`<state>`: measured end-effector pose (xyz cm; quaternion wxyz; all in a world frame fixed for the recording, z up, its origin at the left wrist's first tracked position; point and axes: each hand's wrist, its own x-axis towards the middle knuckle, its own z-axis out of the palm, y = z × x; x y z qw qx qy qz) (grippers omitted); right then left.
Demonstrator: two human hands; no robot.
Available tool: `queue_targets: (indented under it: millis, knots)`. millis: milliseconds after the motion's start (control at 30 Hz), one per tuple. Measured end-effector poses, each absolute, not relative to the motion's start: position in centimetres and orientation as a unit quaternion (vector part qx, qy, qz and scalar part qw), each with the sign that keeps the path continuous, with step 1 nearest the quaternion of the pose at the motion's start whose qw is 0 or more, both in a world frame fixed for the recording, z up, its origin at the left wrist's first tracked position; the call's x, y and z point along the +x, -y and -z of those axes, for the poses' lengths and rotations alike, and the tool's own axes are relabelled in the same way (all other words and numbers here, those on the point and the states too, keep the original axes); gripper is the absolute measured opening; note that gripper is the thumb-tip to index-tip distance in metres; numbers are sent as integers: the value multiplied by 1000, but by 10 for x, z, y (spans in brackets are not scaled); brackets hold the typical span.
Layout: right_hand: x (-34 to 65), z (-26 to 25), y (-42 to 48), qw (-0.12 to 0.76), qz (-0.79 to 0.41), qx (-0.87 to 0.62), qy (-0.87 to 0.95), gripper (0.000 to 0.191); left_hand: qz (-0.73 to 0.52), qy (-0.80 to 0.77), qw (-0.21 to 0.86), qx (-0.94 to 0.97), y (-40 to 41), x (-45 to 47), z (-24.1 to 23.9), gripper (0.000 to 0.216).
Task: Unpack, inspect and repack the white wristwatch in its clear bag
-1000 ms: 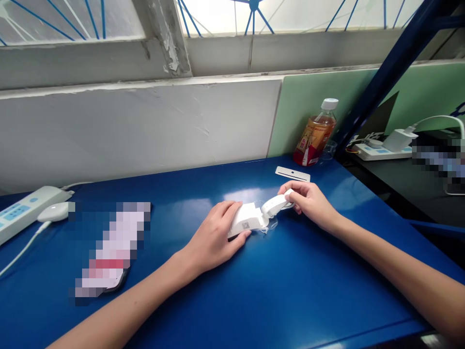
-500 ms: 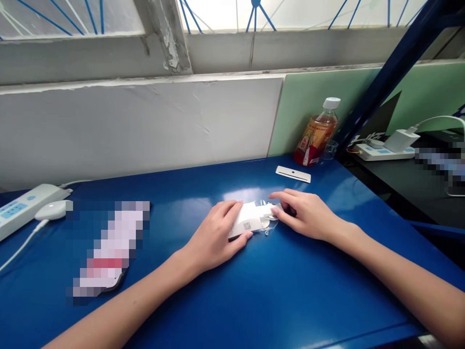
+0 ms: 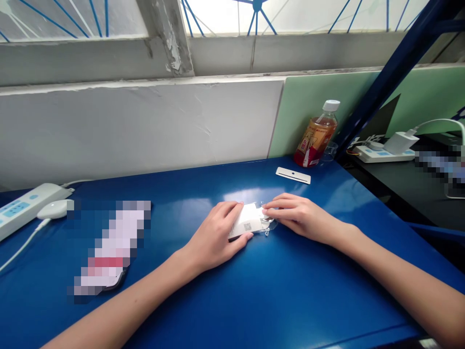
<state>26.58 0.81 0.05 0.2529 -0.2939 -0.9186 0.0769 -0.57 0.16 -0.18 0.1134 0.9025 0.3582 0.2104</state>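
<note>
A small white box (image 3: 248,220) with a printed square code lies on the blue tabletop (image 3: 232,300). My left hand (image 3: 214,235) grips it, fingers along the far side and thumb along the near side. At the box's right end is a clear plastic wrapper (image 3: 267,229) with a white piece partly in it. My right hand (image 3: 296,213) has its fingertips on this end, fingers bent close together. The fingers cover much of the white piece, so its kind cannot be made out.
A bottle of reddish drink (image 3: 316,138) stands at the back right, with a flat white strip (image 3: 293,175) before it. On the left lie a blurred phone-like object (image 3: 116,247), a white power strip (image 3: 31,206) and a plugged-in charger (image 3: 54,210). A blue post (image 3: 385,77) rises at right.
My right hand has shifted slightly left, and its fingers have come down over the wrapped end of the box. My left hand keeps its hold in the same place.
</note>
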Motion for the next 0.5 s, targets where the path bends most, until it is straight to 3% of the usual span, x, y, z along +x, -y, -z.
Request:
queue_targets:
  millis: [267,500]
  knots:
    - [268,-7,-7,255,-38,-350,901,22,-209,-360,94,904,-2,-4,2,46]
    - [259,-14,7,195,-38,-370,907,26,-200,-364,84,906,-2,-4,5,49]
